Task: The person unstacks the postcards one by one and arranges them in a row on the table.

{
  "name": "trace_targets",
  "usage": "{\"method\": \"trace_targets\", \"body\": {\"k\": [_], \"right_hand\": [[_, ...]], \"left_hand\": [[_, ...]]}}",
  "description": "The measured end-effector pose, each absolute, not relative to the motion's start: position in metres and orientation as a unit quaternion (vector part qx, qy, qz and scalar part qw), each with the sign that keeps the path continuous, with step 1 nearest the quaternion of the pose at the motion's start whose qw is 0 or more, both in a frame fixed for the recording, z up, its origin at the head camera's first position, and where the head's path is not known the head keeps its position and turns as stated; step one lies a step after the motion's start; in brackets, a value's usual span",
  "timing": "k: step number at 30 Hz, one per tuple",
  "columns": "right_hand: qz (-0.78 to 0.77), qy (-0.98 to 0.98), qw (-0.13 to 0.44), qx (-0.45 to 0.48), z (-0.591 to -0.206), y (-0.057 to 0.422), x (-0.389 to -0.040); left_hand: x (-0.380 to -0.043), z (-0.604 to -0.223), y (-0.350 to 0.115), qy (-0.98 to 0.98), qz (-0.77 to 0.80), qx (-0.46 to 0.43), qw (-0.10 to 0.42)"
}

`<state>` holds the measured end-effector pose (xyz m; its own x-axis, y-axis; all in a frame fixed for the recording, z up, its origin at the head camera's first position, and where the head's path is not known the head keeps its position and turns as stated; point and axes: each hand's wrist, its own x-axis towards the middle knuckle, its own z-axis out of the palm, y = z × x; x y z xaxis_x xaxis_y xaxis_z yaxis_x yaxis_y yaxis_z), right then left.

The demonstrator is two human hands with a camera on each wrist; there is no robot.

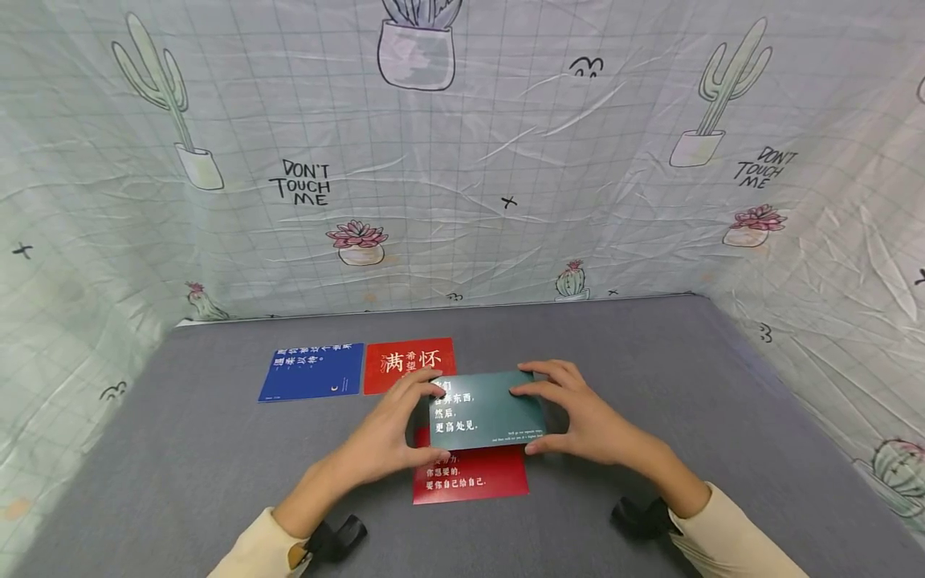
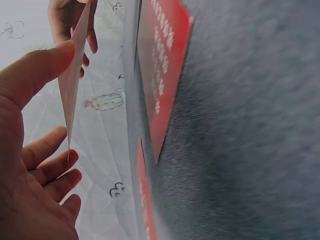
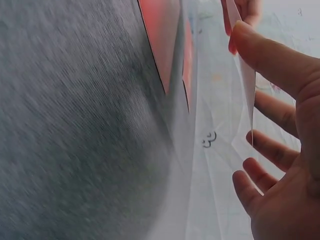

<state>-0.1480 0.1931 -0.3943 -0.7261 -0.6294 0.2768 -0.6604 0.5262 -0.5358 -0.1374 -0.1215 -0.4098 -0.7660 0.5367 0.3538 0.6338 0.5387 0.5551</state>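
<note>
A dark green card (image 1: pixel 499 413) with white lettering is held by both hands, raised above the table. My left hand (image 1: pixel 393 429) pinches its left side, thumb at the near edge and fingers at the far edge. On the opposite side my right hand (image 1: pixel 578 413) grips it the same way. Both wrist views show the card nearly edge-on, its pale underside (image 2: pixel 74 92) toward the table. Beneath it lies a red card (image 1: pixel 473 478) with white text, partly covered in the head view. Farther back, another red card (image 1: pixel 390 361) is overlapped by my left fingers.
A blue card (image 1: pixel 314 373) lies flat at the left, beside the far red card. Under the cards spreads a grey table surface (image 1: pixel 650 361). A white cloth with cactus prints (image 1: pixel 506 160) hangs behind and at both sides. Black bands (image 1: pixel 336 538) circle the wrists.
</note>
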Motion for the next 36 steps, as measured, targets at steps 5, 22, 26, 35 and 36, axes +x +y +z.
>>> {"method": "trace_targets", "body": {"k": [5,22,26,35,36], "right_hand": [[0.322,-0.872,0.018,0.367,-0.392,0.198,-0.157],[0.319,-0.882,0.001,0.346,-0.387,0.209,-0.183],[0.316,-0.884,0.006,0.345,-0.386,0.211,-0.190],[0.313,-0.887,0.002,0.338,-0.385,0.214,-0.207],[0.312,-0.889,0.001,0.336,-0.385,0.214,-0.209]], "left_hand": [[-0.146,-0.408,-0.117,-0.883,-0.317,-0.334,0.089],[-0.171,-0.402,-0.104,-0.899,-0.313,-0.300,0.068],[-0.179,-0.402,-0.101,-0.898,-0.307,-0.304,0.077],[-0.197,-0.402,-0.093,-0.908,-0.289,-0.295,0.071],[-0.199,-0.402,-0.093,-0.908,-0.289,-0.294,0.070]]}}
